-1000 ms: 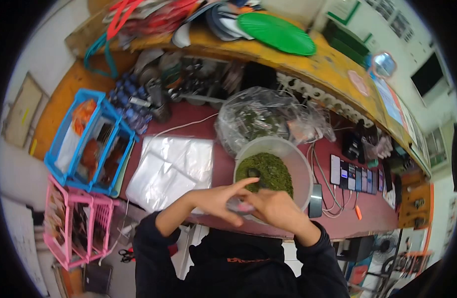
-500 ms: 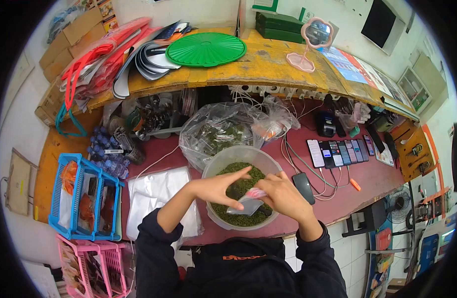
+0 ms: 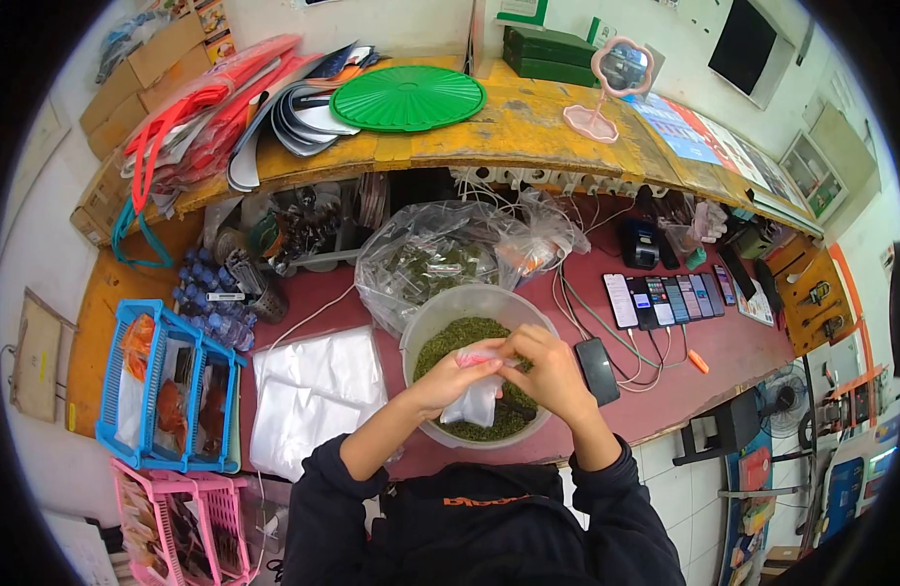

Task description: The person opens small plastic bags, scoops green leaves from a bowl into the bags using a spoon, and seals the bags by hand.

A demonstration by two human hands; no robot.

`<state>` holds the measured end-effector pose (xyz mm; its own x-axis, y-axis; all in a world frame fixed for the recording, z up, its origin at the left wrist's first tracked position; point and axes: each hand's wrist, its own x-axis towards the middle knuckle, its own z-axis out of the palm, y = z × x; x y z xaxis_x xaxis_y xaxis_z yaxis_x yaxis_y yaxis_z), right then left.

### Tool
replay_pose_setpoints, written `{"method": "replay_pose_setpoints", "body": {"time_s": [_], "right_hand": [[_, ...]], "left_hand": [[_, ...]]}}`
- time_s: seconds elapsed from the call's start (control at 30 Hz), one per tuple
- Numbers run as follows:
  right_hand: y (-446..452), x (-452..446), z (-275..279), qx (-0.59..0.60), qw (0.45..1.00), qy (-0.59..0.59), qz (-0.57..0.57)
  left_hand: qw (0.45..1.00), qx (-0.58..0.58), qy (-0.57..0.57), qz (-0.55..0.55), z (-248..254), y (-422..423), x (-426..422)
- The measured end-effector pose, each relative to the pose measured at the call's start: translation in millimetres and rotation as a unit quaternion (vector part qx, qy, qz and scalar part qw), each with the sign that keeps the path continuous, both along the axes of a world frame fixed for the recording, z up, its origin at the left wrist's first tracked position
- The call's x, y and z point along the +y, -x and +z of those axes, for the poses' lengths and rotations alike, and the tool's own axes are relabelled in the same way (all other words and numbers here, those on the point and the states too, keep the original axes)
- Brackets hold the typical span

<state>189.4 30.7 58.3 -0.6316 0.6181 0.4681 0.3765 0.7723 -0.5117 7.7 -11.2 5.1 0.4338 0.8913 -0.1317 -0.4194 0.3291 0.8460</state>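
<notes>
My left hand (image 3: 457,379) and my right hand (image 3: 553,371) meet above a translucent plastic tub (image 3: 516,303). Between them hangs a small clear plastic bag (image 3: 475,404) with pink-red print at its top. The left fingers are closed round the bag's upper part, and the right fingertips pinch its edge. Below, the tub holds dark green, crumbly plant material (image 3: 450,342). What may be inside the bag, I cannot make out. Left of the tub lies a stack of clear plastic bags (image 3: 308,410).
A large clear bag of green material (image 3: 426,264) stands behind the tub. To the right are a dark phone (image 3: 596,371) and several more phones (image 3: 665,300) with cables. Blue baskets (image 3: 142,391) stand at left; a green lid (image 3: 408,98) lies on the yellow shelf (image 3: 528,117).
My left hand has gone from spread fingers to closed on the small bag, moving right to meet my right hand. The bag now hangs more upright.
</notes>
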Motion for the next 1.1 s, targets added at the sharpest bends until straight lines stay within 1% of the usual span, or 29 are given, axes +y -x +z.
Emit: {"method": "replay_pose_setpoints", "body": {"time_s": [0.13, 0.2, 0.23, 0.3, 0.33, 0.4, 0.43, 0.47, 0.53, 0.57, 0.6, 0.63, 0.67, 0.7, 0.73, 0.77, 0.8, 0.83, 0.87, 0.9, 0.93, 0.97, 1.0, 1.03, 1.07, 1.1], "right_hand": [[-5, -2, -2, 0.012, 1.000, 0.001, 0.024], [-6, -4, -8, 0.003, 1.000, 0.014, 0.000], [-4, -3, -9, 0.001, 1.000, 0.015, 0.004], [0, 3, -7, 0.018, 0.998, -0.046, -0.026], [-1, 8, -5, 0.015, 0.999, -0.047, -0.015], [-6, 14, -1, 0.039, 0.992, 0.123, -0.012], [-12, 20, -9, 0.035, 0.987, 0.155, -0.006], [-15, 24, -11, 0.036, 0.986, 0.162, 0.002], [-16, 31, -11, 0.051, 0.991, 0.106, 0.062], [-15, 32, -8, 0.031, 0.994, 0.077, 0.068], [-13, 36, -7, 0.030, 0.994, 0.078, 0.071], [-9, 37, -5, 0.032, 0.995, 0.037, 0.082], [-7, 37, -4, 0.036, 0.995, -0.005, 0.094], [-6, 37, -3, 0.038, 0.994, -0.004, 0.098], [-5, 37, -2, 0.033, 0.997, -0.005, 0.063], [-3, 36, -3, 0.029, 0.999, -0.007, 0.026], [-4, 39, -3, 0.032, 0.999, -0.013, 0.025], [-7, 45, -5, 0.062, 0.997, 0.023, -0.035], [-10, 50, -8, 0.089, 0.990, 0.061, -0.092], [-14, 53, -11, 0.092, 0.986, 0.085, -0.112], [-14, 48, -17, 0.085, 0.986, 0.093, -0.108], [-12, 38, -22, 0.096, 0.979, 0.161, -0.080], [-10, 30, -26, 0.110, 0.967, 0.222, -0.053], [-6, 18, -35, 0.132, 0.944, 0.297, -0.059], [-5, 9, -42, 0.132, 0.934, 0.330, -0.033], [-4, 2, -45, 0.145, 0.915, 0.377, -0.002]], "left_hand": [[1.000, -0.014, -0.005, -0.004, 0, 0, -9], [0.998, -0.012, 0.048, 0.024, 2, -5, -11], [0.998, -0.015, 0.049, 0.028, 3, -7, -10], [0.998, -0.015, 0.029, 0.058, 6, -11, -4], [0.997, -0.018, 0.029, 0.068, 5, -13, 1], [0.997, -0.044, 0.011, 0.058, 2, -17, 5], [0.998, -0.040, 0.019, 0.054, 2, -19, 4], [0.997, -0.037, 0.026, 0.063, 3, -20, 4], [0.998, 0.004, 0.023, 0.061, 4, -22, 4], [0.998, 0.004, 0.027, 0.064, 3, -23, 3], [0.996, 0.013, 0.028, 0.078, 3, -23, 4], [0.995, 0.022, 0.031, 0.093, 3, -24, 2], [0.994, 0.022, 0.033, 0.099, 4, -26, 0], [0.991, -0.001, 0.047, 0.127, 6, -27, -1], [0.986, -0.023, 0.061, 0.153, 8, -26, -2], [0.986, -0.020, 0.058, 0.153, 10, -23, -5], [0.983, -0.037, 0.056, 0.171, 10, -17, -8], [0.979, -0.057, 0.052, 0.189, 8, -11, -9], [0.970, -0.066, 0.027, 0.232, 0, -3, -9], [0.962, -0.030, 0.005, 0.271, 0, 4, -12], [0.951, 0.007, -0.011, 0.310, -1, 10, -15], [0.931, 0.057, -0.039, 0.359, 0, 10, -21], [0.931, 0.057, -0.033, 0.359, 1, 9, -28], [0.913, 0.191, -0.148, 0.329, 2, 7, -32], [0.866, 0.317, -0.260, 0.288, 5, 4, -36], [0.863, 0.348, -0.234, 0.280, 15, -4, -39]]}}
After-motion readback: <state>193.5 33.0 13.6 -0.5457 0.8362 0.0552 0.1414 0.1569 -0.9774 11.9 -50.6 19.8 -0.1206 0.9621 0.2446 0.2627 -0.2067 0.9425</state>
